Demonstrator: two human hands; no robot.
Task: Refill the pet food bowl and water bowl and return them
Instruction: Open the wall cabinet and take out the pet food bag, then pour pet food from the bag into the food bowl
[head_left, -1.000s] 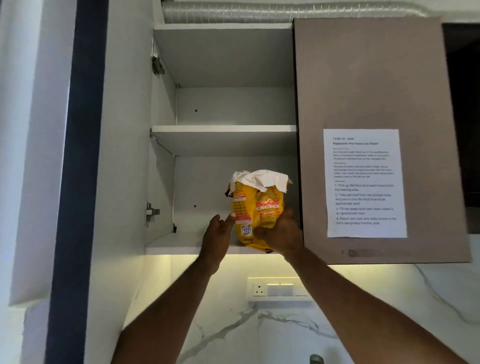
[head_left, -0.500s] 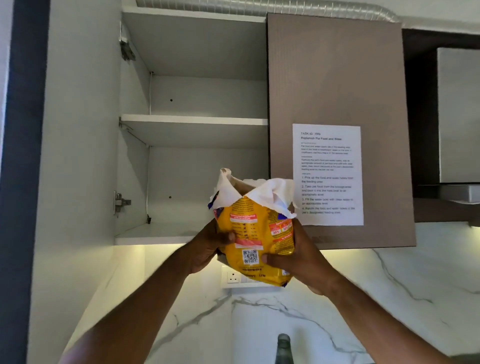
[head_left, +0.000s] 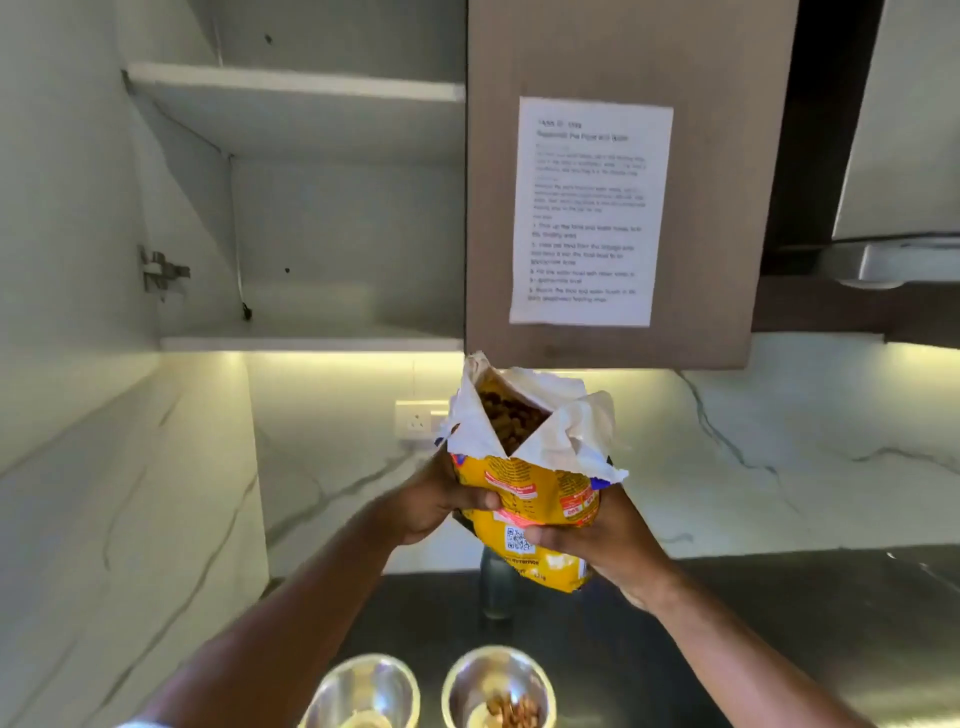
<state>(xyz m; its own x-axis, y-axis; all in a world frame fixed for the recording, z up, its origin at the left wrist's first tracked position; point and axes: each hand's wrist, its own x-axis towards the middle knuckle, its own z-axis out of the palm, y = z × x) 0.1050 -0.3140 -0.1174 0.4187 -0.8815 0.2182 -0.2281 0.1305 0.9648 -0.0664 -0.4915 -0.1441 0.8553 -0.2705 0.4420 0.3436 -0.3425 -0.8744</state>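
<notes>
Item: yellow printed pet-food bag (head_left: 530, 499), torn top open, kibble showing. My left hand (head_left: 441, 501) and right hand (head_left: 605, 540) grip its sides, fingers curled, above two steel bowls (head_left: 496, 686). Risk: tipping fast may overshoot right bowl.

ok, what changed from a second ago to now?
The food bag came off the bottom cabinet shelf and down toward the counter, now above the two metal bowls. Its torn top now shows kibble inside. Both hands, left and right, kept gripping it throughout. Cabinet door and taped sheet unchanged.
</notes>
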